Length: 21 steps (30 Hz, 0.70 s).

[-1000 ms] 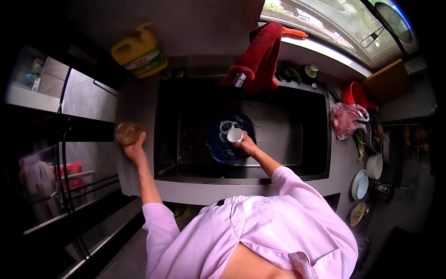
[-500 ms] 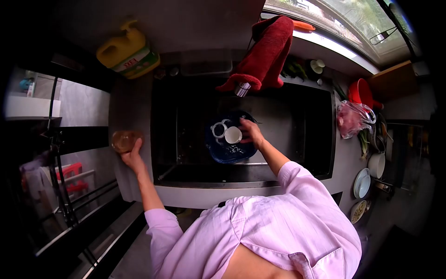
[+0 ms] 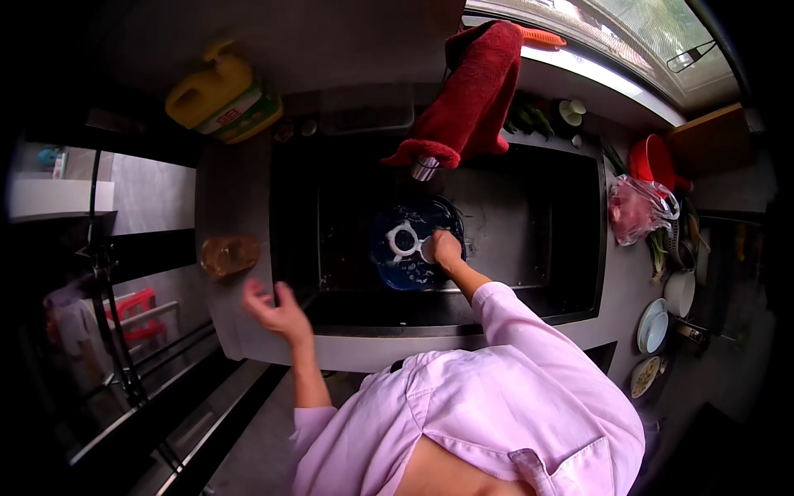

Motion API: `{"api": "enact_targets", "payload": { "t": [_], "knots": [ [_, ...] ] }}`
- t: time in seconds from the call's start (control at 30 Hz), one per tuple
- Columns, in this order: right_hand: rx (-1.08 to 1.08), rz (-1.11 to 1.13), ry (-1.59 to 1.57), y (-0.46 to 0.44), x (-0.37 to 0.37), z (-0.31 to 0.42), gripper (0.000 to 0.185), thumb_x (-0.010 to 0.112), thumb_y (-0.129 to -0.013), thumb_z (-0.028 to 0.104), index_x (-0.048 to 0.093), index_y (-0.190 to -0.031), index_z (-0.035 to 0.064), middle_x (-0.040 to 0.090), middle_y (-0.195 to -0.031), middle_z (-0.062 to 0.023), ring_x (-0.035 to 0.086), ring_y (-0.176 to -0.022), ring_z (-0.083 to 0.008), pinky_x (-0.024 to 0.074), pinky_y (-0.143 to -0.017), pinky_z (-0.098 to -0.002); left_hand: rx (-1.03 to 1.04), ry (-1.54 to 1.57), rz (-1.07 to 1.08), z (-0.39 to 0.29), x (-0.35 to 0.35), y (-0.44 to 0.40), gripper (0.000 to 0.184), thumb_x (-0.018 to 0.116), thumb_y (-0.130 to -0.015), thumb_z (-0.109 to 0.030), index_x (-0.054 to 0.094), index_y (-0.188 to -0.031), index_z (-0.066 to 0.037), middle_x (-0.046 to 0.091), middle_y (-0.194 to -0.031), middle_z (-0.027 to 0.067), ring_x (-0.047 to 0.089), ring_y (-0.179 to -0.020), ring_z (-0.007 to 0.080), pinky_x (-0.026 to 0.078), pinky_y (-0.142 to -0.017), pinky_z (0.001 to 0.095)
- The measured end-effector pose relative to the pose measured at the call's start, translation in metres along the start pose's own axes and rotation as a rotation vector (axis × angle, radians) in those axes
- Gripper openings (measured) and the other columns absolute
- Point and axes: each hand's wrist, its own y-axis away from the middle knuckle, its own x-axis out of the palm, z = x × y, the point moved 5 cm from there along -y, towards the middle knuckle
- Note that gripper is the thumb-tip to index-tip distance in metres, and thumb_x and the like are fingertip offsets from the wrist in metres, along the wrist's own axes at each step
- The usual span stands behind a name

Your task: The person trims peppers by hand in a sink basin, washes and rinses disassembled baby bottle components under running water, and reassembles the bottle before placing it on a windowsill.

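Observation:
A blue basin [image 3: 399,274] with soapy water stands in the dark sink [image 3: 509,236]. My right hand [image 3: 447,248] is closed on a white cup [image 3: 428,250] at the basin's right side; the hand partly hides the cup. Just left of the cup lies a white ring-shaped part [image 3: 403,239]. Over the left edge of the sink, my left hand [image 3: 279,312] is empty, its fingers apart. Above and left of that hand, a brownish transparent jar [image 3: 229,257] rests on the left counter, not touched.
A red cloth [image 3: 473,99] hangs over the faucet [image 3: 425,169]. Behind the sink at left stands a yellow jug [image 3: 223,97]. On the right are a red pan [image 3: 652,161], a bag of meat [image 3: 635,211], stacked plates [image 3: 652,325] and a bowl [image 3: 679,293].
My left hand has let go of the jar and moved right, toward my body. My right hand, open beside the cup half a second ago, has closed on it.

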Motion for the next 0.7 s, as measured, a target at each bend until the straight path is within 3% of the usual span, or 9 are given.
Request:
{"api": "enact_targets", "payload": {
  "t": [0.07,0.2,0.27,0.33,0.4,0.5,0.57,0.6,0.7],
  "knots": [
    [0.002,0.012,-0.058,-0.004,0.006,-0.002,0.019,0.047,-0.077,0.013,0.062,-0.073,0.0016,0.062,-0.080,-0.0205,0.062,-0.078,-0.0349,0.0505,-0.068,-0.0417,-0.267,0.397,0.366,-0.012,0.037,0.031,0.026,0.060,-0.078,-0.002,0.053,-0.103,-0.003,0.055,-0.094,0.0048,0.052,-0.080,0.0107,0.044,-0.066,0.0212],
    [0.049,0.046,-0.105,0.000,0.009,0.001,0.022,0.050,-0.076,0.018,0.063,-0.079,0.0006,0.062,-0.084,-0.0217,0.061,-0.081,-0.0357,0.0497,-0.071,-0.0425,-0.515,0.356,1.175,0.001,0.142,0.125,0.024,0.059,-0.082,-0.020,0.060,-0.097,0.000,0.061,-0.084,0.0070,0.059,-0.071,0.0129,0.049,-0.057,0.0235],
    [0.080,0.158,-0.156,0.002,0.007,0.000,0.028,0.052,-0.077,0.022,0.063,-0.084,-0.0026,0.061,-0.087,-0.0242,0.061,-0.084,-0.0349,0.0496,-0.073,-0.0418,-0.602,0.218,1.234,-0.003,0.181,0.154,0.040,0.059,-0.080,-0.036,0.060,-0.092,0.002,0.063,-0.078,0.0185,0.063,-0.074,0.0263,0.048,-0.063,0.0332],
    [0.128,0.230,-0.290,0.011,-0.003,0.007,0.029,0.051,-0.078,0.021,0.062,-0.084,-0.0054,0.062,-0.082,-0.0249,0.063,-0.078,-0.0342,0.0509,-0.070,-0.0404,-0.172,-0.039,1.184,-0.019,0.205,0.157,0.050,0.055,-0.081,-0.038,0.051,-0.101,0.008,0.060,-0.088,0.0271,0.057,-0.087,0.0411,0.046,-0.074,0.0449],
    [0.329,0.570,-0.540,0.023,0.000,0.010,0.028,0.045,-0.082,0.015,0.061,-0.086,-0.0076,0.064,-0.075,-0.0204,0.064,-0.055,-0.0285,0.0514,-0.043,-0.0361,-0.184,-0.036,1.173,-0.022,0.224,0.172,0.052,0.052,-0.082,-0.033,0.045,-0.108,0.011,0.059,-0.090,0.0282,0.058,-0.086,0.0402,0.046,-0.074,0.0449],
    [0.469,0.632,-0.644,0.022,0.028,0.000,0.027,0.045,-0.081,0.011,0.059,-0.085,-0.0107,0.064,-0.074,-0.0208,0.064,-0.054,-0.0286,0.0523,-0.044,-0.0366,-0.233,-0.190,1.175,0.017,0.250,0.190,0.032,0.054,-0.077,-0.020,0.058,-0.094,0.007,0.060,-0.084,0.0261,0.058,-0.083,0.0411,0.047,-0.071,0.0449],
    [0.022,0.470,-0.257,0.011,0.039,0.003,0.025,0.043,-0.081,0.008,0.058,-0.084,-0.0120,0.063,-0.070,-0.0200,0.063,-0.052,-0.0279,0.0523,-0.041,-0.0356,-0.426,-0.247,1.079,0.005,0.240,0.175,0.017,0.056,-0.071,-0.010,0.065,-0.077,0.003,0.062,-0.076,0.0239,0.061,-0.077,0.0403,0.050,-0.062,0.0444],
    [0.425,0.536,-0.668,0.033,0.007,0.012,0.024,0.043,-0.079,0.007,0.060,-0.080,-0.0101,0.063,-0.069,-0.0203,0.064,-0.055,-0.0287,0.0529,-0.046,-0.0368,-0.419,-0.245,1.086,0.008,0.244,0.176,0.017,0.056,-0.071,-0.010,0.065,-0.077,0.003,0.062,-0.076,0.0239,0.061,-0.077,0.0403,0.050,-0.062,0.0444],
    [0.434,0.640,-0.600,0.038,-0.009,0.016,0.023,0.044,-0.076,0.009,0.061,-0.074,-0.0078,0.063,-0.070,-0.0189,0.064,-0.057,-0.0293,0.0522,-0.049,-0.0376,-0.613,-0.274,1.151,0.047,0.260,0.200,0.017,0.058,-0.072,-0.013,0.066,-0.080,0.001,0.062,-0.083,0.0238,0.063,-0.077,0.0348,0.051,-0.063,0.0414]
  ]
}}
